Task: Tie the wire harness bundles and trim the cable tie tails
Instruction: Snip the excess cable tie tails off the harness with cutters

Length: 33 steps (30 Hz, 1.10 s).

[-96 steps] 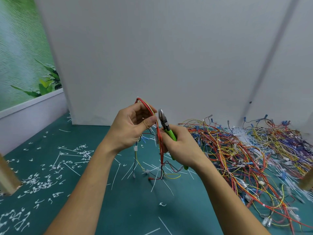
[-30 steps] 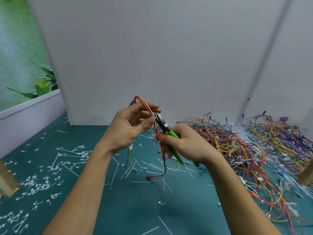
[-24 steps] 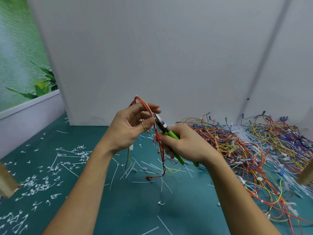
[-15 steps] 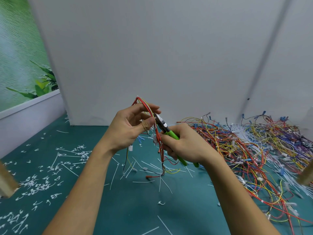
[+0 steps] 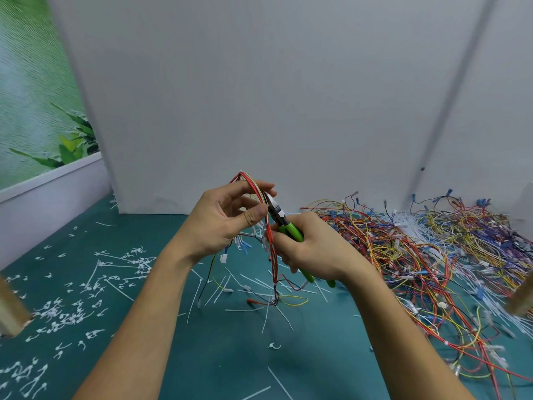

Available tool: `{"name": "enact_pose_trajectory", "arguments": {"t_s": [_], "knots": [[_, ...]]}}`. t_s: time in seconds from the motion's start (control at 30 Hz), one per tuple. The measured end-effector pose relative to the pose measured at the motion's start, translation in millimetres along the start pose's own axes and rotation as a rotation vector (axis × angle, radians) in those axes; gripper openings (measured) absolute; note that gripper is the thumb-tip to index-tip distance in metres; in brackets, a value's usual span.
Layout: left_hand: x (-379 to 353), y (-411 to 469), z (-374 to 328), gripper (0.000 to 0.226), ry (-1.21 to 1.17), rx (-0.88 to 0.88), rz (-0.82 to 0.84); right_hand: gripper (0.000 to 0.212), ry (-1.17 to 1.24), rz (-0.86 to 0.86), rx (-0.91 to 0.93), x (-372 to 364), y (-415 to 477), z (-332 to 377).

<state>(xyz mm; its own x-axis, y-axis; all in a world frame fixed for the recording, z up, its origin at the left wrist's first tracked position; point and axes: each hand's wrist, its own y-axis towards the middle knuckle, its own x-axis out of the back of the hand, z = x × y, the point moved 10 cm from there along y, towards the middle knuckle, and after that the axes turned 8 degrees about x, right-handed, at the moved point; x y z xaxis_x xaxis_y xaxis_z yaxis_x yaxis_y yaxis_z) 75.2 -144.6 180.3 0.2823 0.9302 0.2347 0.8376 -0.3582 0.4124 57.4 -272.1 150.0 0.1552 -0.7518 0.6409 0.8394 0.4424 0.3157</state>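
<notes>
Above the teal desk [image 5: 202, 356], my left hand [image 5: 222, 223] pinches the looped wire bundle [image 5: 271, 249] near its top. My right hand [image 5: 314, 249] is curled round the green cutters [image 5: 278, 213], whose nose sits against the bundle beside my left thumb [image 5: 253, 216]. I can't make out the tie tail, so a careless squeeze could nick a wire or skin.

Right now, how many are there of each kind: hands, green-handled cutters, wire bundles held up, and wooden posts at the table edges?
Hands: 2, the left hand and the right hand
Green-handled cutters: 1
Wire bundle held up: 1
Wooden posts: 2, the left post and the right post
Total: 6
</notes>
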Motion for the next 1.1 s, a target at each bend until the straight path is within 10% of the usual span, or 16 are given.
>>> {"name": "enact_pose_trajectory", "arguments": {"t_s": [0.63, 1.1], "knots": [[8, 1, -11, 0.029, 0.025, -0.099, -0.099, 0.054, 0.055, -0.202, -0.027, -3, 4, 0], [5, -10, -30, 0.012, 0.228, -0.326, -0.449, 0.043, 0.638, -0.234, -0.206, -24, 6, -11]]}}
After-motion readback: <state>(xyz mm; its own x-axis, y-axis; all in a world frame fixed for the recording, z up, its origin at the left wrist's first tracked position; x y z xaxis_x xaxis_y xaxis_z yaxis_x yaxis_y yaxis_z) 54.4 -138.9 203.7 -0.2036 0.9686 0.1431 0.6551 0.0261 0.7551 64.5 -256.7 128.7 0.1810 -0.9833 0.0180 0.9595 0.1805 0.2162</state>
